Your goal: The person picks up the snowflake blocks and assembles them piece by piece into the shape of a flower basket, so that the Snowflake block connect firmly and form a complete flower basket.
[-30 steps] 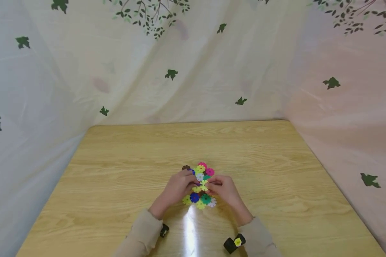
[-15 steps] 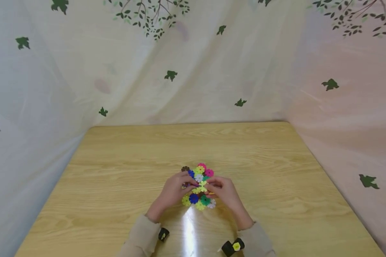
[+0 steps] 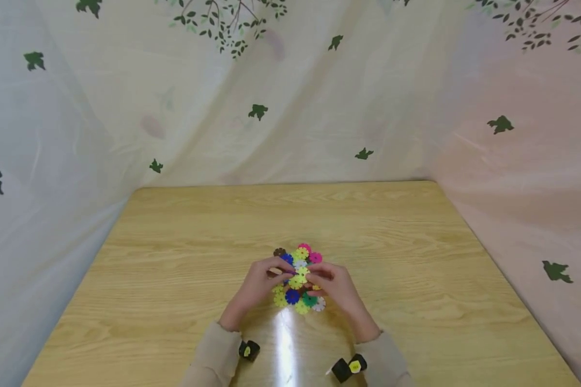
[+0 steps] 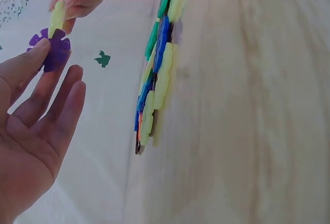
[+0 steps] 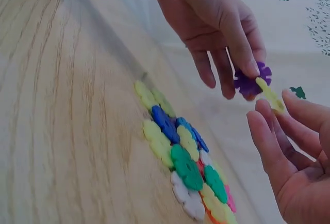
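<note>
Pale hanging fabric (image 3: 300, 80) with green bird-like prints backs the set-up; below it, a wood-grain table (image 3: 392, 231). Flat on the wood: a cluster of flower-shaped discs (image 5: 186, 166), mostly yellow, green, blue and white in the right wrist view.

Held pair: purple flower disc (image 4: 58, 54) and yellow flower disc (image 5: 269, 95), touching, both clear of the tabletop. Head view puts them between the hands, in line with the cluster. Left hand (image 3: 256, 282) grasps the purple one, thumb on its face, remaining fingers extended loosely. Right hand (image 3: 338, 285) pinches the yellow one by its outer end.

Key relation: pair's long axis runs hand to hand, purple on the left side, yellow on the right, so each disc lies nearest its own hand. Yellow is nearly edge-on in both wrist views, crossing purple's rim. Whether the notches are fully seated: cannot tell.
</note>
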Motion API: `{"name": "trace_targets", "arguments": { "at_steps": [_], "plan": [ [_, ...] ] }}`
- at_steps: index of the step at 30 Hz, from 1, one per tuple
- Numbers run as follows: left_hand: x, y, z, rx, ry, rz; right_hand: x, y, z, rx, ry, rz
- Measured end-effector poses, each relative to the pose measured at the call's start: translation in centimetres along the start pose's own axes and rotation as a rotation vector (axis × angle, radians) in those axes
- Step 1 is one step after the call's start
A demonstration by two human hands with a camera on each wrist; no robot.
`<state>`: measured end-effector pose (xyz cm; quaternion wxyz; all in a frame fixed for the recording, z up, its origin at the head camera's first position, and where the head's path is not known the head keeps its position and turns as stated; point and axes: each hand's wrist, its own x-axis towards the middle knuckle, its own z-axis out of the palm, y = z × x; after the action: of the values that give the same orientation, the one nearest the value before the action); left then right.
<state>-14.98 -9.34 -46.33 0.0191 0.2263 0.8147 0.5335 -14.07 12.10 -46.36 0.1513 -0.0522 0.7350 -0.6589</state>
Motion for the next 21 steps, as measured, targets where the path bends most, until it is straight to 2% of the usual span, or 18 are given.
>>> {"name": "trace_targets", "arguments": {
  "at_steps": [3,9,11,15,21],
  "plan": [
    [-0.1,-0.4,-0.1,-0.055,0.023,-0.044,0.1,0.5,-0.9,-0.124,-0.072,-0.055],
    [0.1,-1.1,-0.5,-0.135,0.023,-0.120,0.2,1.3,-2.7,-0.540,-0.175,-0.215],
    [0.2,-1.3,-0.6,-0.155,0.009,-0.134,0.3,1.6,-3.0,-0.603,-0.213,-0.234],
    [0.3,-1.8,-0.7,-0.205,-0.018,-0.139,0.5,2.2,-3.0,-0.687,-0.261,-0.222],
    [0.3,-3.1,-0.6,-0.330,-0.040,-0.132,1.0,2.5,-2.2,-0.820,-0.266,-0.256]
  ]
}}
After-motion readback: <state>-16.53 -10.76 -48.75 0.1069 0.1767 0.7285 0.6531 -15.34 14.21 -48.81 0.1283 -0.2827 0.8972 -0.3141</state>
